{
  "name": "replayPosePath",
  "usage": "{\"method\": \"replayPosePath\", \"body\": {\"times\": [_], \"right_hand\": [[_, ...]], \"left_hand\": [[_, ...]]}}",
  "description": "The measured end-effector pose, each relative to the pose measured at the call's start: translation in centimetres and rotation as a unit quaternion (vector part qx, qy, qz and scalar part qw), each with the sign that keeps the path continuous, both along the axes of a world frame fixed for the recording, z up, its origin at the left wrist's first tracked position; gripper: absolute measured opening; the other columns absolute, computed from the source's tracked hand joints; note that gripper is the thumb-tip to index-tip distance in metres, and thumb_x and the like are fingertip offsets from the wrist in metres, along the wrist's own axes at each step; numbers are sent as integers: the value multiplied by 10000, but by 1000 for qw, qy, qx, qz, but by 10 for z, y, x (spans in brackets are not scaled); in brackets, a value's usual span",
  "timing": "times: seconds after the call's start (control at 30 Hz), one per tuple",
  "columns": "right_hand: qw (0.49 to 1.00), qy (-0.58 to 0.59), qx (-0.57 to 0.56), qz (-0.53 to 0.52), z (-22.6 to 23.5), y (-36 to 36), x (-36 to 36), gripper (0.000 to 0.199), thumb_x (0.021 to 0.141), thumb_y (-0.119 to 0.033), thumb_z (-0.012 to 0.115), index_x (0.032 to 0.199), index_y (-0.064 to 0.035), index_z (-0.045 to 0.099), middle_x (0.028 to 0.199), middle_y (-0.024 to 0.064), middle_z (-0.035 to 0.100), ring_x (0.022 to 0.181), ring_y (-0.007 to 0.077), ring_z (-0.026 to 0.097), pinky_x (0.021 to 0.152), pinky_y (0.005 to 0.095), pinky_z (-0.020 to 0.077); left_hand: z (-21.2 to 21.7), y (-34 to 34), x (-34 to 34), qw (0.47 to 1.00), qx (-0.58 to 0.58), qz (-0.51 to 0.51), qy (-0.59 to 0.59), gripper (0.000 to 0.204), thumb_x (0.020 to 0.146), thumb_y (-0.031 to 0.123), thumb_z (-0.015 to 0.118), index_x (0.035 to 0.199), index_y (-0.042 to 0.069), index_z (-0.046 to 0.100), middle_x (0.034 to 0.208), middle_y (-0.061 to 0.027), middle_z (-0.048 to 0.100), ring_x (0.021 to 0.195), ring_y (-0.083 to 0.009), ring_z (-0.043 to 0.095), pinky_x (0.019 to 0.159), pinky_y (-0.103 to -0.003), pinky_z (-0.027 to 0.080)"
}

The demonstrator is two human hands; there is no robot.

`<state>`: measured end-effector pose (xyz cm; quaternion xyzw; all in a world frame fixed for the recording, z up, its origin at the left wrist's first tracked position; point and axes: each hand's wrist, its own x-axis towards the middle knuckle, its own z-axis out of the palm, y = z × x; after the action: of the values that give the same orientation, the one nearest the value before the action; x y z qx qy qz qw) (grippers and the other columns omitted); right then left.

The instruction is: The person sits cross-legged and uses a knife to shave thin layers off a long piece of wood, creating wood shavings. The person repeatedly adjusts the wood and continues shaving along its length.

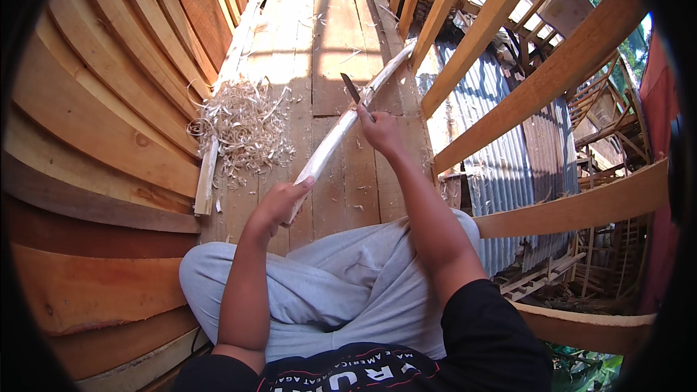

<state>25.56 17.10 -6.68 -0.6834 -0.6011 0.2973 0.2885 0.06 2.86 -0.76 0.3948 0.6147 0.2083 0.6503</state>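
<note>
A long pale wooden stick slants from near my lap up to the railing at the right. Wrapped round its near end is my left hand, closed, with the thumb lying along the wood. My right hand is closed on a knife, whose dark blade points up and to the left. The blade crosses the stick on its upper half and seems to touch it. Part of the knife's handle is hidden in my fingers.
Curly wood shavings lie heaped on the plank floor at the left, beside a short wood strip. A board wall rises on the left. Railing slats stand on the right, with a corrugated metal roof below.
</note>
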Motion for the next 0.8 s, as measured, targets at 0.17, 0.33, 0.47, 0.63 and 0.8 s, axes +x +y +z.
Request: {"method": "replayPosePath", "body": {"times": [0.17, 0.33, 0.47, 0.63, 0.8], "right_hand": [[989, 60, -131, -7, 3, 6, -2, 779, 874, -690, 483, 627, 38, 606, 695, 161, 635, 714, 308, 627, 681, 436, 464], [993, 32, -111, -9, 8, 3, 0, 757, 878, -701, 474, 546, -22, 518, 568, 90, 529, 540, 222, 530, 515, 393, 408], [923, 239, -301, -23, 28, -2, -7, 637, 890, -680, 498, 550, -200, 255, 483, -65, 244, 386, 78, 190, 374, 290, 121], [828, 373, -410, 81, 39, -2, -1, 642, 899, -695, 462, 559, -205, 222, 484, -76, 175, 388, 79, 130, 382, 280, 75], [816, 499, -289, -38, 46, 0, 5, 646, 875, -759, 410, 598, -192, 271, 486, -65, 198, 383, 91, 136, 389, 263, 82]], "left_hand": [[-3, -1, -4, 1000, 11, 1, 6, 531, 875, 572, 614, 693, 80, 535, 567, 3, 450, 432, -98, 417, 383, -277, 317], [-2, -1, 0, 1000, 17, -1, 9, 513, 881, 550, 620, 725, 67, 545, 563, 8, 444, 430, -88, 410, 381, -272, 316], [1, -2, -3, 1000, 10, 2, -5, 504, 888, 530, 620, 740, 53, 551, 567, 13, 440, 428, -87, 408, 382, -270, 316], [-1, -1, -1, 999, 40, 1, 23, 510, 895, 510, 618, 776, 16, 578, 565, 9, 448, 421, -90, 400, 383, -289, 304], [-7, 3, -4, 997, 51, -17, 46, 521, 905, 510, 602, 799, 0, 592, 551, 4, 452, 424, -99, 407, 389, -308, 309]]}}
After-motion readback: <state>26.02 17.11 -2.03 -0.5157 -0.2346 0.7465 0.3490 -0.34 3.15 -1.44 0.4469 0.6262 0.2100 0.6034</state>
